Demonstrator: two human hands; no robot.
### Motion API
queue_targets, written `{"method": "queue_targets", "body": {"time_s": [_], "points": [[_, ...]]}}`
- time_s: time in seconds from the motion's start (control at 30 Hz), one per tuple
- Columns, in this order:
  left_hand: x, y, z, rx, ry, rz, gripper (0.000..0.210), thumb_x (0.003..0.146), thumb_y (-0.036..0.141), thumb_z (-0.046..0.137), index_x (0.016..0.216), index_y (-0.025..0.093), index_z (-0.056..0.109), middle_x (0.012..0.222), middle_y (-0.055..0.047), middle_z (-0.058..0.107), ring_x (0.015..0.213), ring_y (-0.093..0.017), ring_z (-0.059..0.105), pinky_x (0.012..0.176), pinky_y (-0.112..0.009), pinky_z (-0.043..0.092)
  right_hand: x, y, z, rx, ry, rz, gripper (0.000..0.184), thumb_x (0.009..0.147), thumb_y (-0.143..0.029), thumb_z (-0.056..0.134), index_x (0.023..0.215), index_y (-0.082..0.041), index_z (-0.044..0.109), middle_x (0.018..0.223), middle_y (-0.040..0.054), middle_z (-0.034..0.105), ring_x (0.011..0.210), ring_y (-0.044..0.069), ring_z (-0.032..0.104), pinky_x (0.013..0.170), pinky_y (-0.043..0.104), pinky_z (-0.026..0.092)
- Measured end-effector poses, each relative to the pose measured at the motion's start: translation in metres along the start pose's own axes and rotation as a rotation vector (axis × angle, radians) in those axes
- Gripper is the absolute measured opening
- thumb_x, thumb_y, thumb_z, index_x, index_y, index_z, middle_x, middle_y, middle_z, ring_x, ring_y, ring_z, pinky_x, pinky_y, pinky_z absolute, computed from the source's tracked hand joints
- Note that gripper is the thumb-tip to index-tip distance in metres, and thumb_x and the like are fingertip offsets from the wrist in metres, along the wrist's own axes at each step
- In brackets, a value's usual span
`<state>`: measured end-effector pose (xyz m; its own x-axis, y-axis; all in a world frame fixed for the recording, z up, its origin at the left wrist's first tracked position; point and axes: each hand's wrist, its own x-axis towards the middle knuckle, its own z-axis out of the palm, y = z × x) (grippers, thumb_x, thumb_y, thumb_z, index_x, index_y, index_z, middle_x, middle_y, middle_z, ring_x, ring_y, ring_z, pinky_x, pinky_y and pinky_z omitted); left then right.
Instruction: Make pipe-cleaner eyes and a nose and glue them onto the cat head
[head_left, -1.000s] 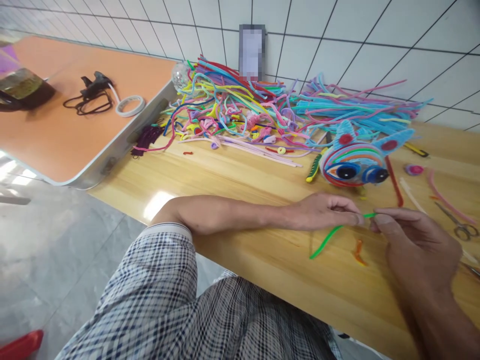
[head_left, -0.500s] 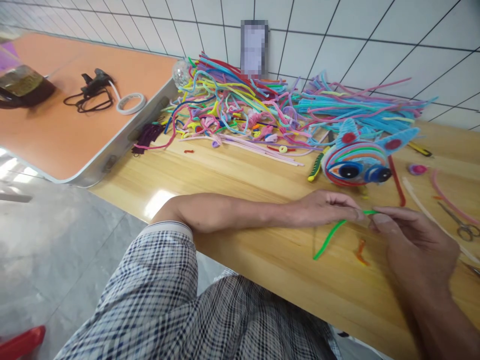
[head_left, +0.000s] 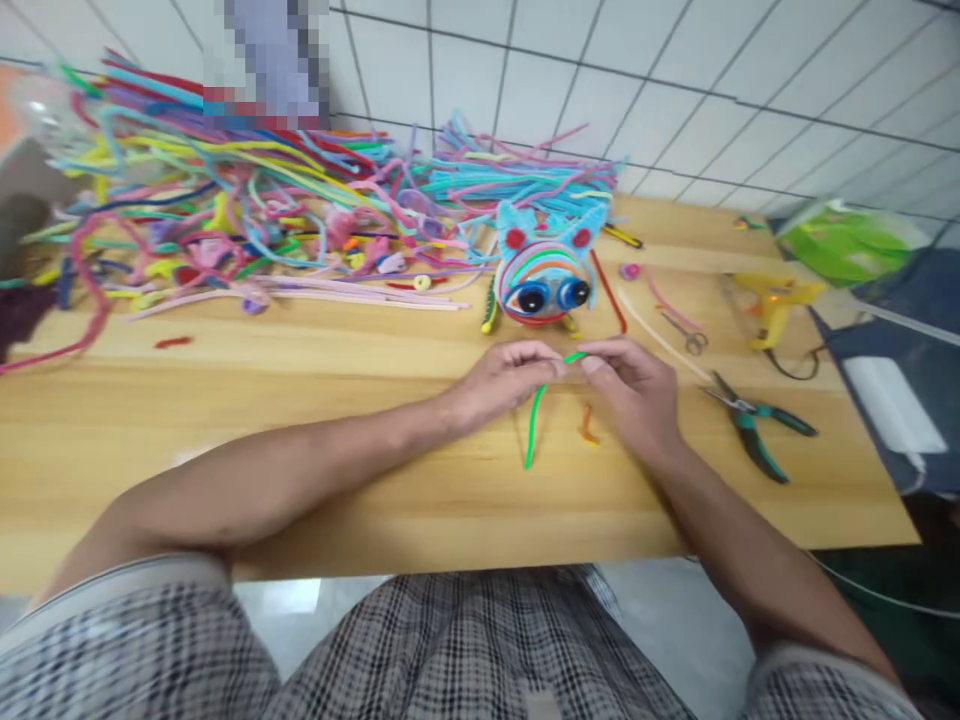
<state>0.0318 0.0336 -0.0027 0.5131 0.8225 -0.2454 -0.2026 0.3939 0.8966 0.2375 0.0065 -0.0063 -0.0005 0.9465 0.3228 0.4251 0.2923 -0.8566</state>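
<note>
In the head view, the camera has swung rightward, bringing the pliers (head_left: 754,412) and yellow glue gun (head_left: 780,303) fully into sight. The left hand (head_left: 514,378) pinches the green fuzzy stem (head_left: 533,430) between thumb and fingers; the right hand (head_left: 636,388) grasps its upper end. The stem is over the table (head_left: 420,500), nearer the person than the eared figure (head_left: 546,262), beside an orange scrap (head_left: 588,427).

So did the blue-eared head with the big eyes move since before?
No. The blue-eared head keeps its spot on the table, between the green-and-yellow handle and the red fuzzy stem; the camera view swung.
</note>
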Motion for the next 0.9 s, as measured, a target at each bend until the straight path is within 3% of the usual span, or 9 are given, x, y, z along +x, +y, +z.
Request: {"method": "queue_targets", "body": {"time_s": [0.17,0.43,0.7,0.9], "points": [[0.0004,-0.0029,-0.0005,-0.033,-0.013,0.024,0.020,0.079,0.035,0.081,0.083,0.018,0.071,0.050,0.010,0.047,0.044,-0.007,0.034,0.045,-0.024,0.021,-0.0016,0.0049,-0.0019,0.007,-0.022,-0.053,0.012,0.097,-0.027,0.077,0.105,-0.027,0.085,0.090,-0.0015,0.082,0.072,0.014,0.071,0.069,0.029,0.056],[-0.0007,-0.0020,-0.0009,-0.077,0.018,0.042,0.022,0.073,0.031,0.087,0.085,0.017,0.075,0.048,0.011,0.047,0.043,-0.006,0.034,0.044,-0.022,0.022,0.0000,0.0046,-0.0023,-0.105,-0.024,-0.216,0.014,0.099,-0.024,0.076,0.108,-0.029,0.086,0.089,-0.0010,0.081,0.075,0.016,0.072,0.071,0.030,0.058],[-0.0014,0.0027,0.0010,-0.165,0.060,-0.019,0.010,0.085,0.023,0.081,0.087,0.016,0.074,0.049,0.011,0.046,0.039,-0.005,0.035,0.043,-0.020,0.025,-0.0022,0.0058,-0.0021,-0.168,-0.056,-0.336,0.021,0.105,-0.026,0.072,0.121,-0.030,0.085,0.095,0.0009,0.083,0.080,0.016,0.075,0.074,0.031,0.061],[-0.0019,0.0001,-0.0013,-0.179,0.057,0.006,0.010,0.089,0.024,0.082,0.091,0.016,0.077,0.051,0.009,0.048,0.041,-0.005,0.035,0.043,-0.018,0.024,-0.0049,0.0077,-0.0005,-0.169,-0.083,-0.338,0.025,0.107,-0.029,0.071,0.128,-0.031,0.084,0.104,0.0021,0.086,0.087,0.016,0.079,0.080,0.032,0.063]]}}
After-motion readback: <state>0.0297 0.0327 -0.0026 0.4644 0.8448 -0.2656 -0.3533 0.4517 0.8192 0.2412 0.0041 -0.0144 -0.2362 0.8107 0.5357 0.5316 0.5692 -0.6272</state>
